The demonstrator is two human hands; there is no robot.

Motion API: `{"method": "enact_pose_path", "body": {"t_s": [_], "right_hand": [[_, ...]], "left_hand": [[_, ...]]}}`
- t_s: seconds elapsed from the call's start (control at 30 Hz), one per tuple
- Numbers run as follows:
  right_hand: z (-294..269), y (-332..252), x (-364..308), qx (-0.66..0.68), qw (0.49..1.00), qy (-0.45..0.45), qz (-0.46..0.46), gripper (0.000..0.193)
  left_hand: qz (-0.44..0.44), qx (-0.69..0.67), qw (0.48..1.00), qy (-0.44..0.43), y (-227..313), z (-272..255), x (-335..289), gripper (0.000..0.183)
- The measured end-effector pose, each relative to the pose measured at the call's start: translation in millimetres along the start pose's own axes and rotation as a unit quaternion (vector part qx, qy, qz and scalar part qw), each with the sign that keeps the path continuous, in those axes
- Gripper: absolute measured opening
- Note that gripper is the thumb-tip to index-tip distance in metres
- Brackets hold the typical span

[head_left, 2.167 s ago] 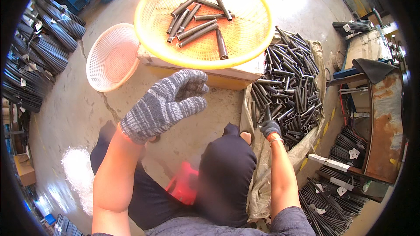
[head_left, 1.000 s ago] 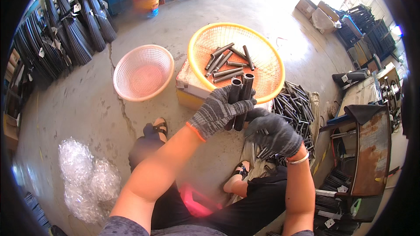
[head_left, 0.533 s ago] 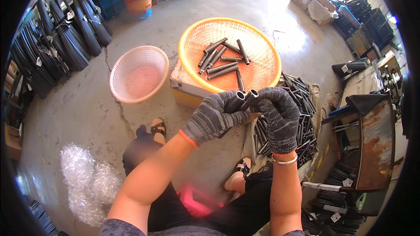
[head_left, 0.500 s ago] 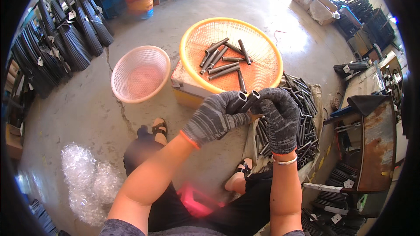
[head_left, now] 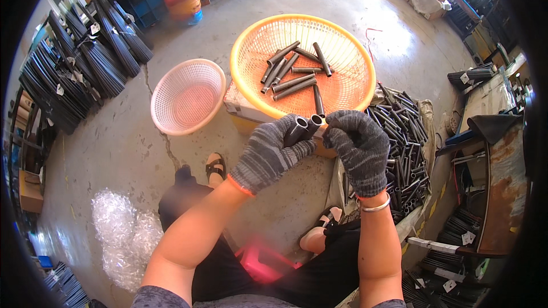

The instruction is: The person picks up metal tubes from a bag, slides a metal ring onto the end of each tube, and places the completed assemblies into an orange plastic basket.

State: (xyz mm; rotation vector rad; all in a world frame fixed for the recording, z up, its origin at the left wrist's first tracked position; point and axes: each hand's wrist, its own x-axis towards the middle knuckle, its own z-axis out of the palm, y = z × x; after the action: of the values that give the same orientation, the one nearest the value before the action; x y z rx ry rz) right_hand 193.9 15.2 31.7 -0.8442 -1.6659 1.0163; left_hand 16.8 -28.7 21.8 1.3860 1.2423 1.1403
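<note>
Background rods [head_left: 101,64] bear white tags [head_left: 95,28]; left hand [head_left: 267,157] grips two tubes [head_left: 295,133], right hand [head_left: 362,149] curled, hold unclear.

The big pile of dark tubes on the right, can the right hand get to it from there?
Probably yes: the right hand is near the pile of dark tubes, whose top is uncovered, with nothing seen blocking the way down. I can't tell whether the grip is free.

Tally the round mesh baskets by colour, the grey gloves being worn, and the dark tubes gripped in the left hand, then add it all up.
Yellow-orange basket: 1
Pale pink basket: 1
Grey gloves: 2
Dark tubes in the left hand: 2
Total: 6
</note>
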Motion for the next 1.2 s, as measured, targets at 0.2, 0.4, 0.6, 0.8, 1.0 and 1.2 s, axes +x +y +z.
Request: {"method": "enact_pose_path", "body": {"t_s": [0.2, 0.4, 0.6, 0.8, 1.0, 1.2], "right_hand": [[5.6, -3.7, 1.1, -0.072, 0.990, 0.001, -0.125, 0.020], [12.0, -16.6, -2.0, -0.112, 0.991, 0.011, -0.075, 0.020], [14.3, -13.5, -3.2, -0.074, 0.996, 0.021, -0.052, 0.018], [19.5, -0.1, -7.6, -0.052, 0.997, 0.050, -0.032, 0.014], [20.3, -8.1, -4.9, -0.094, 0.994, 0.035, -0.048, 0.013], [17.0, -1.5, -1.6, -0.080, 0.996, 0.021, -0.043, 0.009]], "left_hand": [[0.097, 0.021, 0.993, 0.061, -12.3, 6.8, 1.1, 0.031], [0.096, 0.170, 0.978, 0.072, 10.9, 5.1, -7.8, 0.034], [0.181, 0.267, 0.942, 0.089, 7.7, 4.4, -6.8, 0.027], [0.248, 0.361, 0.890, 0.126, -5.2, 10.9, -2.3, 0.023], [0.233, 0.382, 0.889, 0.093, -10.0, 8.7, -4.7, 0.023], [0.097, 0.019, 0.995, 0.005, -15.2, 2.2, -4.3, 0.031]]}}
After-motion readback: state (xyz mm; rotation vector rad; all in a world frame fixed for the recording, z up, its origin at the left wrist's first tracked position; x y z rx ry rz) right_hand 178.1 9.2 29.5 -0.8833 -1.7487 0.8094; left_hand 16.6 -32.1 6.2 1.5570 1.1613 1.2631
